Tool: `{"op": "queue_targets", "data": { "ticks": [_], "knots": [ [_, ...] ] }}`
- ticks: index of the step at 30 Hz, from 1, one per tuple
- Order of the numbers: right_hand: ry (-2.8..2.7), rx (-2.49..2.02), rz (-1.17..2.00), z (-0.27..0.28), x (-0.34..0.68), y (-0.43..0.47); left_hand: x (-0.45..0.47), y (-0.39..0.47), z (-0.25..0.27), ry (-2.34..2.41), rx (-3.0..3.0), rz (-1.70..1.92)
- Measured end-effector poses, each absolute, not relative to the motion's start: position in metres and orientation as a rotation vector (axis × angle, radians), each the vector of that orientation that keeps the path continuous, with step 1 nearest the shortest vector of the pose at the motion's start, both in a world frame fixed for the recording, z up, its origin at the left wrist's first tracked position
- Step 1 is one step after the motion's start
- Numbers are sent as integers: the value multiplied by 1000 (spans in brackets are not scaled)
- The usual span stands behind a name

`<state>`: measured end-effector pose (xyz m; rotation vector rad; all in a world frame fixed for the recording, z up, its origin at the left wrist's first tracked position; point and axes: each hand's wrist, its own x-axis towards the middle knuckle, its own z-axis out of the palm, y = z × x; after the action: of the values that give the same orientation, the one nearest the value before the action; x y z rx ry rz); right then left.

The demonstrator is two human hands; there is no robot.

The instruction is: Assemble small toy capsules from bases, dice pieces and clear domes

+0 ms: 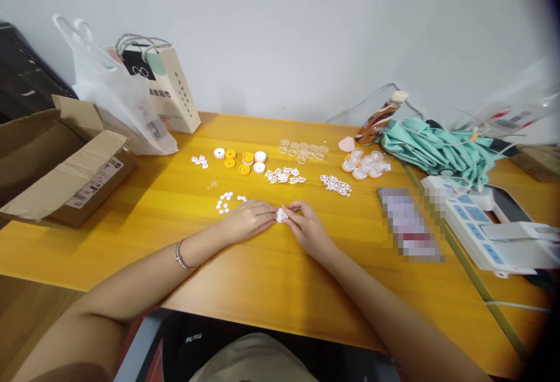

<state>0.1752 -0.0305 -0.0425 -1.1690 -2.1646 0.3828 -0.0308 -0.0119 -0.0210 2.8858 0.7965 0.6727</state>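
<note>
A small white plastic piece (pixel 281 215) sits between my two hands, just above the wooden table. My right hand (pixel 310 230) pinches it between thumb and index finger. From the other side, my left hand (pixel 250 221) grips its edge with fingers pressed together, the thumb hidden. Small round white caps (pixel 225 202) lie left of my left hand. Beyond my hands are white openwork pieces (pixel 285 176), with a second pile of white lattice pieces (pixel 336 185) to the right. Orange round parts (pixel 245 168) and white round parts (pixel 260 157) stand further back, beside clear round cups (pixel 301 150).
At left are an open cardboard box (pixel 94 186), a white plastic bag (pixel 114 96) and a paper bag (pixel 175 90). To the right are a blurred phone (pixel 409 224), a bottle (pixel 380 119), clear-and-orange parts (pixel 365 164), a green cloth bundle (pixel 441 149) and a power strip (pixel 464 224).
</note>
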Motion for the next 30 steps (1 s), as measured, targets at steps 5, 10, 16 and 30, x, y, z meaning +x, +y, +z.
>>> {"op": "queue_targets", "data": {
  "ticks": [5,10,16,30],
  "knots": [
    [-2111,-1119,433,-45,176,-31,-31,-11,-24,754,2874,716],
    [-2065,-1139,481,-45,179,-31,-34,-8,-26,709,2841,692],
    [-2043,-1107,601,-47,181,-31,-35,-8,-25,714,2735,731],
    [-2095,-1049,485,-50,182,-30,-38,-6,-27,723,2766,696]
  ]
}}
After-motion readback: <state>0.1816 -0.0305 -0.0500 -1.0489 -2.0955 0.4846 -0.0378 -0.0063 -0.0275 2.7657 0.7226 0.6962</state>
